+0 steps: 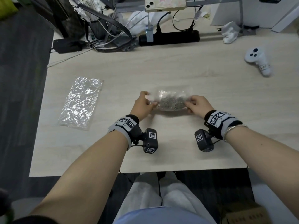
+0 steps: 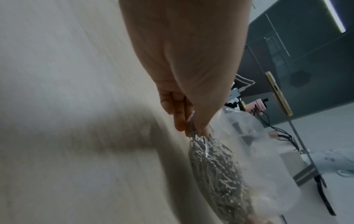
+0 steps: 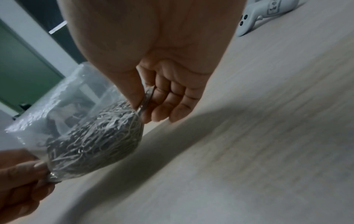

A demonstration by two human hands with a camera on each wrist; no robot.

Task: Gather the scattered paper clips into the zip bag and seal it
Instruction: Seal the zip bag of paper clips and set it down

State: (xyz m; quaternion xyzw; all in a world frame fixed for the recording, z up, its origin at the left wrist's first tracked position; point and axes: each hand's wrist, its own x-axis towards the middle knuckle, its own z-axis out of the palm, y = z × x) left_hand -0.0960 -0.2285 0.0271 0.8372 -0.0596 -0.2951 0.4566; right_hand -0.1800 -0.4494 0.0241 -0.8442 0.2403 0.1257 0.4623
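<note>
So the zip bag (image 1: 171,101) is held up just above the worktop (image 1: 161,70), stretched between both hands. The left hand (image 1: 143,105) pinches its left edge between thumb and fingers (image 2: 179,119), and the right hand (image 1: 199,105) does the same on the right edge, thumb against curled fingers (image 3: 168,98). The paper clips (image 3: 91,141) are all bunched in the lower part of the bag, sagging between the two grips; the top part is clear plastic. A second, flat plastic bag (image 1: 80,102) lies well off to the left, and a white controller (image 1: 257,60) sits far right. Can't tell if the seal is closed.
</note>
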